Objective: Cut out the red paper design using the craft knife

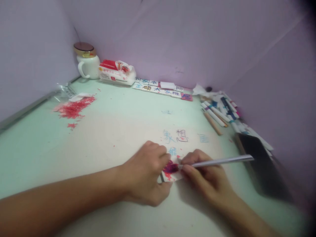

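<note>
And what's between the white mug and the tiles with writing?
A red-and-white packet sits between the white mug and the tiles, as the head view shows.

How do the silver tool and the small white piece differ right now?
The silver tool is long and slim; the small white piece is short and broad. The silver tool looks plain; the small white piece is marked red and purple. The right hand holds the silver tool, the left hand the small white piece. Both are in hand.
</note>
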Demonstrator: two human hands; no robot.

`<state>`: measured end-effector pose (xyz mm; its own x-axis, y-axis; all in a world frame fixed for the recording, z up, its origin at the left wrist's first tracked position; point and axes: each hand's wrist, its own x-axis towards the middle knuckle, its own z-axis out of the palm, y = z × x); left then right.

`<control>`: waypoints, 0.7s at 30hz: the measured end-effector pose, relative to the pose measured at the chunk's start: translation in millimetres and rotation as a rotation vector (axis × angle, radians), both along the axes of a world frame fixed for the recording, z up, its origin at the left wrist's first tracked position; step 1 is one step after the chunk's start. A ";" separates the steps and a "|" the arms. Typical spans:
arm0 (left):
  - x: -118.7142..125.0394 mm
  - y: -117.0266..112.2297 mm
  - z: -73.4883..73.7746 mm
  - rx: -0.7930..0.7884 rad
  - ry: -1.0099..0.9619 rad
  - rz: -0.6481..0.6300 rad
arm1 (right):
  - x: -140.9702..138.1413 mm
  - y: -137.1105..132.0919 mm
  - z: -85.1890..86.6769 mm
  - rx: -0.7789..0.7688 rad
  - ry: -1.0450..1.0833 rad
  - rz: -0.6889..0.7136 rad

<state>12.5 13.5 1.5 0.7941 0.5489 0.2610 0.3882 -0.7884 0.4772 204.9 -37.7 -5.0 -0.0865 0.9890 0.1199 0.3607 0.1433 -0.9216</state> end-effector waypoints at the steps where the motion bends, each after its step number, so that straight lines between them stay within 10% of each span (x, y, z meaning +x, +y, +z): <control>1: 0.0 -0.1 0.0 0.000 -0.003 0.001 | -1.5 0.2 0.8 -0.021 0.022 -0.011; 7: 0.3 0.1 0.3 -0.015 -0.003 -0.001 | -3.8 1.7 3.2 -0.190 0.165 -0.043; 21: 0.4 0.1 0.1 -0.002 -0.003 0.006 | -2.5 -0.3 -6.5 0.004 0.096 -0.023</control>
<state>12.9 13.6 1.6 0.7901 0.5541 0.2623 0.3915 -0.7853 0.4796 202.5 -38.0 -11.5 -0.0521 0.9901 0.1303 0.2742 0.1396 -0.9515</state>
